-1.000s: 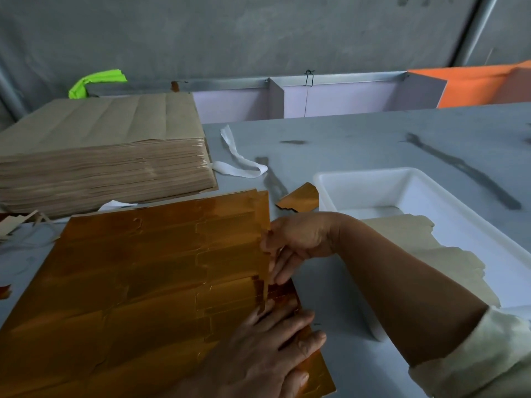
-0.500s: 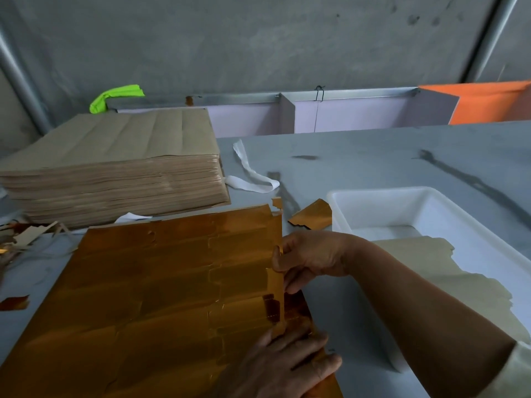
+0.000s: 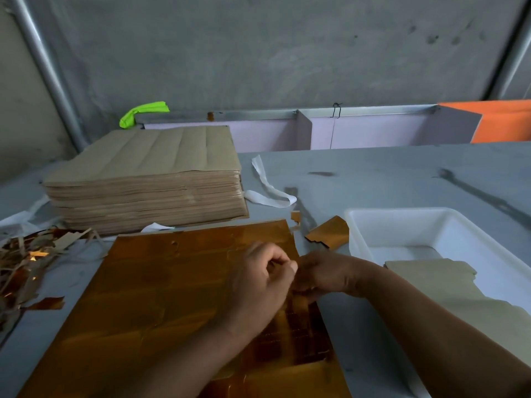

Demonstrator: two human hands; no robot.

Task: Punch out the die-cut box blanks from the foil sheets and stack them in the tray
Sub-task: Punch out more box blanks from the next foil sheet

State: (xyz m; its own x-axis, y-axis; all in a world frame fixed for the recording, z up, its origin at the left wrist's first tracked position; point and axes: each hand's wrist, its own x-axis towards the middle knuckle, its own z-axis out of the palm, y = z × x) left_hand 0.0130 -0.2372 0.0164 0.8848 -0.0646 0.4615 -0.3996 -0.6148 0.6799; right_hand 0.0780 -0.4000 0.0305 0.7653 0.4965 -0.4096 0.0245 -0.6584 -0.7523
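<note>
- Fingers [image 3: 309, 293] of the right hand [image 3: 327, 275] curl round the right edge of the gold foil sheet [image 3: 172, 297].
- Left hand [image 3: 264, 280] sits at that edge, touching the right hand, with its fingers curled. I cannot tell whether they pinch any foil.
- Sheet lies flat on the table [image 3: 402, 173], just left of the white tray [image 3: 402, 215] holding blanks [image 3: 431, 275].

Grey table [image 3: 402, 173] — foil sheet [image 3: 172, 297], tray [image 3: 402, 225]
</note>
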